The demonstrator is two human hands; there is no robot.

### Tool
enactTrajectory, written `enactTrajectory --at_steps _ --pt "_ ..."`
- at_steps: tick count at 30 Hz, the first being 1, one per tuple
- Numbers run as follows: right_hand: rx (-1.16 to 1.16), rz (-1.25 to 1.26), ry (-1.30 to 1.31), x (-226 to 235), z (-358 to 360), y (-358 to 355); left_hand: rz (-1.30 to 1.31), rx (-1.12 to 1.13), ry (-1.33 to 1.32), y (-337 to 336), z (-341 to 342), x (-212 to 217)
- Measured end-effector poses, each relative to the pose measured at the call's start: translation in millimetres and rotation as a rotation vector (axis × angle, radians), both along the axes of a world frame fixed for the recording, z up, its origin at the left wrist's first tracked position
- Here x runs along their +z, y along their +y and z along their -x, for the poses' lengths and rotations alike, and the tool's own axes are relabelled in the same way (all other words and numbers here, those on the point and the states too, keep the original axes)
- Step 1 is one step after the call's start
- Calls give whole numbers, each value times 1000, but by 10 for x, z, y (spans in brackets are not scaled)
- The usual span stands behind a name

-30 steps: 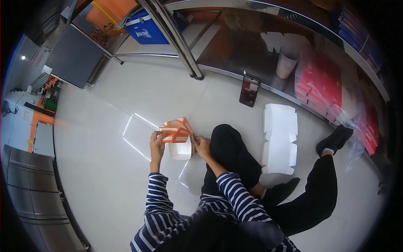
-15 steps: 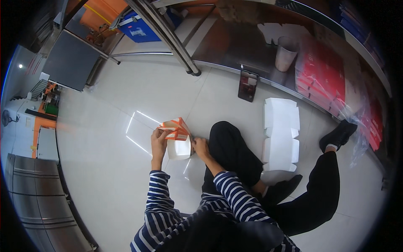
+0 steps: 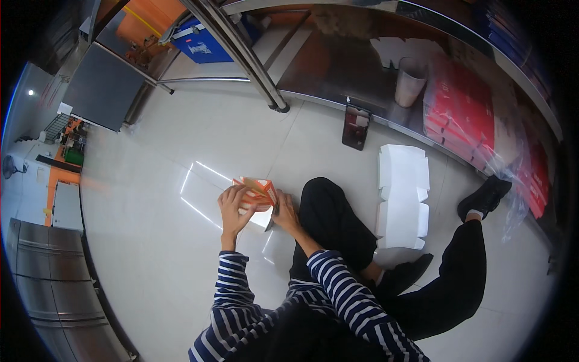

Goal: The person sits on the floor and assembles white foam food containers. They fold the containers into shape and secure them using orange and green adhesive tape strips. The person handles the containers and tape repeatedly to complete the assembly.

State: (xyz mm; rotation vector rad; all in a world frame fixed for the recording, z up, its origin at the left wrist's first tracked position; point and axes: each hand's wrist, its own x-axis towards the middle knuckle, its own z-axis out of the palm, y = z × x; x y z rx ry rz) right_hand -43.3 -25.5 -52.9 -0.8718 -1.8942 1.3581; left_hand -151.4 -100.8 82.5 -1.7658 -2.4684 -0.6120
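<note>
A small orange-and-white cardboard box (image 3: pixel 260 198) rests on the floor in front of me, its patterned lid partly folded over the white inside. My left hand (image 3: pixel 233 206) curls around the box's left side, with its fingers gripping the lid. On the opposite side, my right hand (image 3: pixel 286 212) presses against the box wall, its fingertips partly hidden. To the right, beyond my bent knee, lies a flat white cardboard blank (image 3: pixel 403 196) with cut side flaps.
A phone (image 3: pixel 356 127) leans against the edge of a low metal shelf (image 3: pixel 325 72). Stacked plastic cups (image 3: pixel 411 83) and plastic-wrapped red packs (image 3: pixel 461 102) sit on that shelf. A blue cooler box (image 3: pixel 202 42) is at the back. Steel cabinets (image 3: pixel 57 283) line the left.
The box's lid has come down over more of the white inside. My left hand has spread further around the box, and my right hand has moved up along its side.
</note>
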Motion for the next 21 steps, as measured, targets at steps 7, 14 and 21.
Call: enactTrajectory --at_steps 7,14,21 --pt "82 380 421 -99 111 243 253 -115 167 259 -56 279" --pt "160 419 308 17 75 230 364 -225 135 117 125 225" --pt "231 156 188 91 36 277 321 -283 84 -6 172 131"
